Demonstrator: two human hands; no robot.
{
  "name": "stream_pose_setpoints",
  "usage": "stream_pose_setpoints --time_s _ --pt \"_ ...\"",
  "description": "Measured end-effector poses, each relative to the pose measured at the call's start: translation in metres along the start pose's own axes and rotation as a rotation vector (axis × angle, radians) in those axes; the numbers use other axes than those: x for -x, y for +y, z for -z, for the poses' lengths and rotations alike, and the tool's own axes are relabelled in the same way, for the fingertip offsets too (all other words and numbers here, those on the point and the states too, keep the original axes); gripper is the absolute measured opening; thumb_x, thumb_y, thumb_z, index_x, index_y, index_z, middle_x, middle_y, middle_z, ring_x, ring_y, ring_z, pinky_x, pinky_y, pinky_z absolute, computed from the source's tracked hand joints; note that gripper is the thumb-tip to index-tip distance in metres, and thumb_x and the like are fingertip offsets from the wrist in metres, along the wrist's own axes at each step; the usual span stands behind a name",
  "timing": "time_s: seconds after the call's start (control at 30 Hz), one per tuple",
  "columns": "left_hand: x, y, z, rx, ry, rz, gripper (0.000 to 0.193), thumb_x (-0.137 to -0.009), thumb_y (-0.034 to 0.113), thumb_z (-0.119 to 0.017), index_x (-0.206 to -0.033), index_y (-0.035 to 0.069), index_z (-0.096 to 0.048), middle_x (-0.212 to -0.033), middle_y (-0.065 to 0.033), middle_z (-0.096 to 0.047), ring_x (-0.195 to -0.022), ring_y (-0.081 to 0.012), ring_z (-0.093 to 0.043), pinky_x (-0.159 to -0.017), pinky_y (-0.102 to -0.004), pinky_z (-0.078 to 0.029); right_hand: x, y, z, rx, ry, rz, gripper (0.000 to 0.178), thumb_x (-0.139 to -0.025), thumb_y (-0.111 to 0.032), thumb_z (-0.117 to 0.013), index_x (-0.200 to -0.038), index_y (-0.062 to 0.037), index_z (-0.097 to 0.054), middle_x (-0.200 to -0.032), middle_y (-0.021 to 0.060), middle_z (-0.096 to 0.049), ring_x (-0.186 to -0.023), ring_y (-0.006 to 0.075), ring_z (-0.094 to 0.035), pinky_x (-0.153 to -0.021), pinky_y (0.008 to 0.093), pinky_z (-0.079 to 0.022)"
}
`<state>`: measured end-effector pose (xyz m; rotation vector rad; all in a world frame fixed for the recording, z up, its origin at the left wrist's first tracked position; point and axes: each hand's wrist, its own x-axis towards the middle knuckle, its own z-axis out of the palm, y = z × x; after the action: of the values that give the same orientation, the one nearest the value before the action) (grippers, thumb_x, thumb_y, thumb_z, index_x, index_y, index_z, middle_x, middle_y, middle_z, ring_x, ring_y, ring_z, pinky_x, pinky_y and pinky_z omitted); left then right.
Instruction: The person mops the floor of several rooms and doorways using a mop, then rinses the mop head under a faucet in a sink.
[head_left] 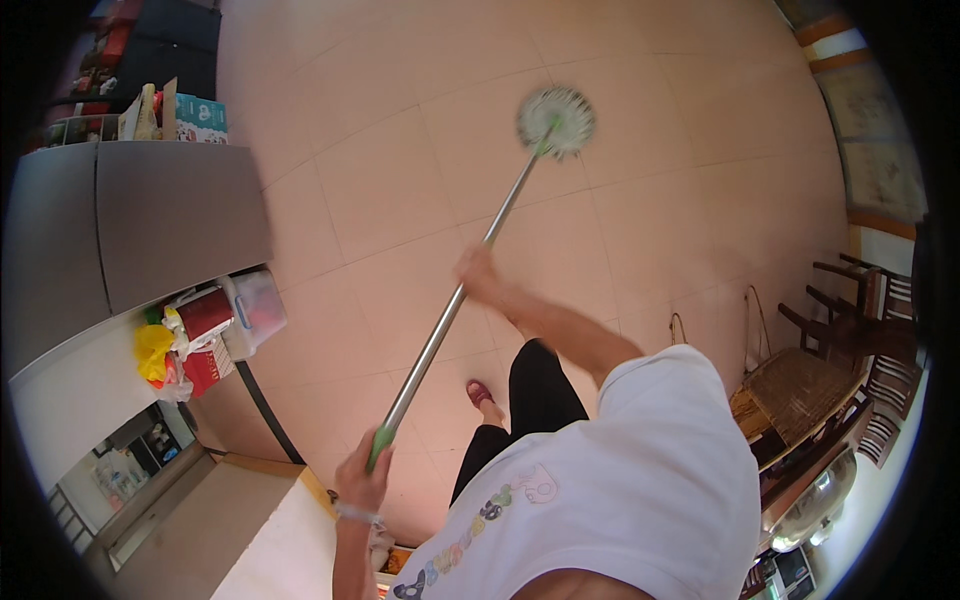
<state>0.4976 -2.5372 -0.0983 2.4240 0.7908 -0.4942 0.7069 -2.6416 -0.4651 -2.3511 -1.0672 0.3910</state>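
The right hand (480, 275) was closed around the mop (428, 355) mid-pole, I saw remotely; the left hand (362, 474) clasped its green end. The mop head (556, 122) was on the floor (375, 200), right of the gray cabinet (180, 220).

Around me, pinkish floor tiles (375, 190) meet along thin joints. Left: a grey cabinet (180, 220) bearing a blue box (203, 120), a translucent bin (258, 312) beside it. Right: dark wooden chairs (893, 385), a woven seat (803, 395) and wood-framed panels (872, 135).
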Motion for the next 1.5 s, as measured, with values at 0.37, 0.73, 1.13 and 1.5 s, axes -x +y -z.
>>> stream_pose_setpoints --time_s 0.37,0.73,1.13,1.5 --pt "0.068 0.035 0.015 0.221 0.206 0.367 0.036 -0.074 0.01 -0.06 -0.107 -0.001 -0.052 -0.074 -0.0099 -0.059 -0.062 -0.0167 -0.056 -0.058 -0.0287 -0.045 -0.08 -0.163 0.022 -0.103 -0.256 0.546 0.006 -0.069 -0.014 -0.055 -0.073 -0.011 -0.058 -0.088 0.0065 -0.055 -0.096 0.0237 -0.046 -0.098 0.0408 -0.024" --pt "-0.113 0.072 -0.059 0.276 0.087 0.066 0.056 -0.071 0.004 -0.059 -0.122 -0.002 -0.036 -0.066 -0.0123 -0.054 -0.054 -0.0245 -0.054 -0.052 -0.0326 -0.045 -0.181 0.037 0.063 -0.008 0.215 0.354 0.006 -0.066 -0.008 -0.054 -0.069 -0.0134 -0.054 -0.077 0.0025 -0.055 -0.092 0.0194 -0.051 -0.087 0.038 -0.035" --pt "-0.19 0.096 -0.08 0.06 -0.347 -0.084 0.057 -0.077 0.01 -0.048 -0.128 0.002 -0.026 -0.086 -0.0205 -0.057 -0.073 -0.034 -0.06 -0.062 -0.0424 -0.049 -0.08 0.242 0.135 0.269 0.237 0.327 0.021 -0.059 -0.012 -0.065 -0.066 -0.0071 -0.045 -0.069 0.0081 -0.047 -0.069 0.0288 -0.049 -0.056 0.035 -0.038" --pt "0.028 -0.128 -0.046 0.28 -0.076 -0.145 0.042 -0.075 0.016 -0.057 -0.114 0.007 -0.041 -0.072 -0.0165 -0.055 -0.057 -0.0302 -0.059 -0.047 -0.0389 -0.046 0.072 -0.029 0.025 0.086 -0.178 0.257 0.026 -0.055 0.0 -0.062 -0.053 -0.0066 -0.037 -0.052 0.0108 -0.041 -0.053 0.0287 -0.044 -0.051 0.0356 -0.033"
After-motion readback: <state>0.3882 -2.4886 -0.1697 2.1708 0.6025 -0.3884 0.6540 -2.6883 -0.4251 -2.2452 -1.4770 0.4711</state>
